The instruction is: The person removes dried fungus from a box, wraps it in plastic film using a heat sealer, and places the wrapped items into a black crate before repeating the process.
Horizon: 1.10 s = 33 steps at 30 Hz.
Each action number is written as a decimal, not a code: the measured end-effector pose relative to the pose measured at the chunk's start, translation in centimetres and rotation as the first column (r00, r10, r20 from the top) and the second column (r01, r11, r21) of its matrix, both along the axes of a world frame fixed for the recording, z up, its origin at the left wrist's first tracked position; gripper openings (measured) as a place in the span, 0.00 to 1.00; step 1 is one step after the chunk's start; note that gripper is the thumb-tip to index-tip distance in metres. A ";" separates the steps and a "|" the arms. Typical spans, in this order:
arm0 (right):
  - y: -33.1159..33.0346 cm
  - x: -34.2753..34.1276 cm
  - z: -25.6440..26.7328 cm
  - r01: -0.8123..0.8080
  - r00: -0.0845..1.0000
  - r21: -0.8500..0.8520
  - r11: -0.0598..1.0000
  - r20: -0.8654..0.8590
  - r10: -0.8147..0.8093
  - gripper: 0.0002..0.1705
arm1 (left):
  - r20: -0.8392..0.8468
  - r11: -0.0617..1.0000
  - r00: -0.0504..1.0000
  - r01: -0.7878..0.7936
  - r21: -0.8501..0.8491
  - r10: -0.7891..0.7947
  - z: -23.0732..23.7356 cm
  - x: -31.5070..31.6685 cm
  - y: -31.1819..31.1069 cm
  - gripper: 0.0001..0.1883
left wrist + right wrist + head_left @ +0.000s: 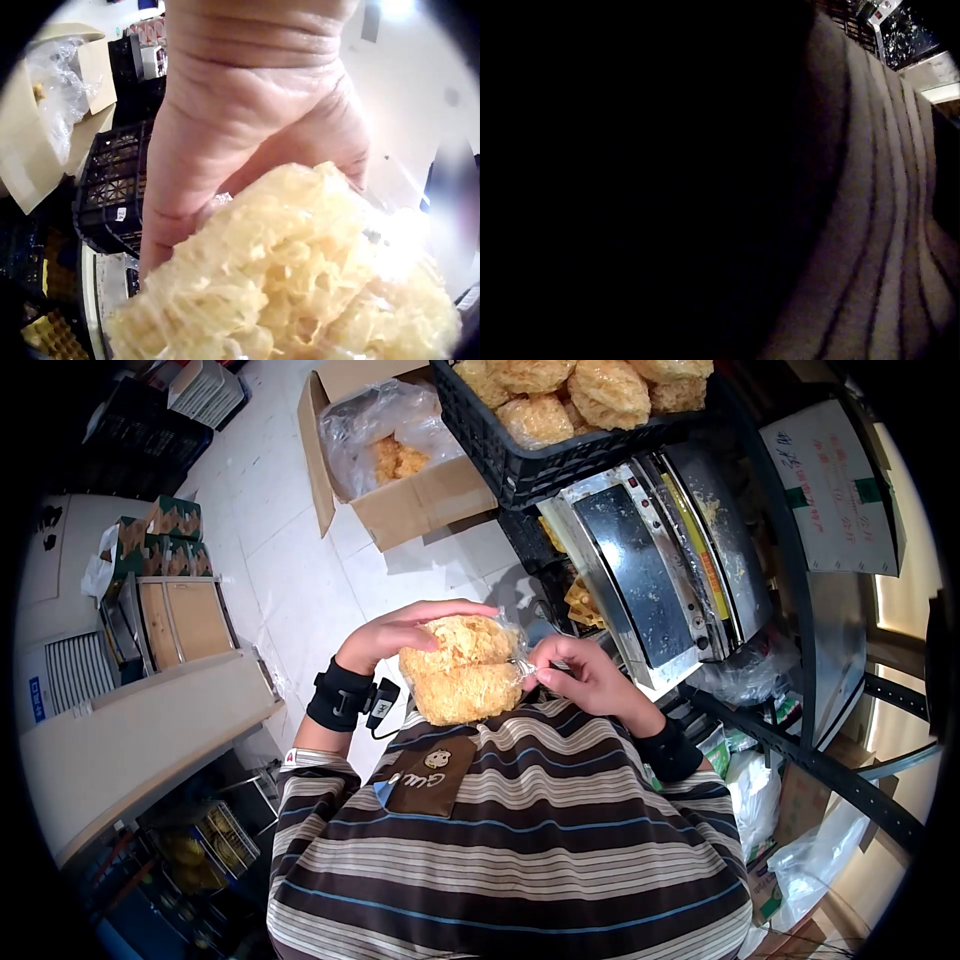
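A clear plastic bag of pale yellow, crinkly food pieces [465, 685] is held in front of the striped apron in the head view. My left hand [405, 635] grips it from the upper left, thumb over the front and fingers along the top edge. At the bag's right end my right hand [585, 672] pinches the gathered plastic between thumb and curled fingers. In the left wrist view my left hand [255, 112] lies against the food pieces [292, 277], its fingertips partly hidden. The right wrist view is mostly dark, showing striped cloth [877, 210] and no hand.
A black crate [500, 470] of similar bagged food stands at the top, beside an open cardboard box [425, 505] with a plastic liner. A metal appliance [645, 575] is at the right, near a dark rack [850, 780]. A light counter [150, 745] runs along the left.
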State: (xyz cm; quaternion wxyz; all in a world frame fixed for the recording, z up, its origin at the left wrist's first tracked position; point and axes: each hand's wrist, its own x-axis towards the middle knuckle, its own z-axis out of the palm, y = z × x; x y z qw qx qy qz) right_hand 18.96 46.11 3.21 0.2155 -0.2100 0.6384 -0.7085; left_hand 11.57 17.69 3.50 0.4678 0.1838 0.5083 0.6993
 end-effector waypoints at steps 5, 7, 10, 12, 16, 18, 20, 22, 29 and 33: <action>-0.6 -0.4 2.5 -0.172 0.965 0.324 0.930 0.243 0.094 0.09 | -0.142 0.987 0.978 0.142 -0.077 -0.152 1.3 -0.4 1.2 0.43; -0.6 -0.3 2.5 -0.182 0.963 0.352 0.918 0.252 0.095 0.10 | -0.167 0.987 0.973 0.149 -0.057 -0.156 1.6 -0.2 1.8 0.43; -0.8 0.4 2.0 -0.015 0.989 0.269 0.963 0.146 -0.025 0.11 | -0.254 0.978 0.945 0.208 -0.026 -0.207 1.8 -0.6 2.1 0.42; -1.0 1.2 1.0 0.246 0.969 0.126 0.961 -0.018 -0.246 0.11 | -0.315 0.967 0.916 0.256 -0.017 -0.248 1.7 -0.9 2.3 0.41; -0.7 1.3 0.4 0.210 0.971 0.111 0.971 0.095 -0.220 0.11 | -0.390 0.962 0.885 0.273 -0.007 -0.254 1.6 -0.7 2.6 0.41; -1.1 1.3 0.9 0.249 0.940 -0.042 0.968 0.251 -0.231 0.12 | -0.399 0.961 0.881 0.277 0.001 -0.254 1.8 -0.8 2.8 0.40; -0.6 1.0 2.0 0.217 0.950 0.022 0.976 0.227 -0.216 0.13 | -0.398 0.957 0.876 0.291 -0.013 -0.272 2.3 -0.9 2.9 0.40; -0.1 0.7 2.2 0.181 0.959 0.086 0.980 0.206 -0.195 0.13 | -0.418 0.959 0.870 0.285 -0.006 -0.261 1.5 -0.9 3.0 0.40; -0.1 -2.6 1.1 0.481 0.794 0.209 0.852 -0.516 -0.321 0.10 | -0.421 0.947 0.857 0.321 -0.016 -0.298 2.2 -0.9 4.2 0.40; -0.1 -4.7 0.0 0.452 0.719 0.153 0.879 -0.646 -0.257 0.10 | -0.394 0.957 0.880 0.290 0.002 -0.265 2.5 -0.5 4.3 0.41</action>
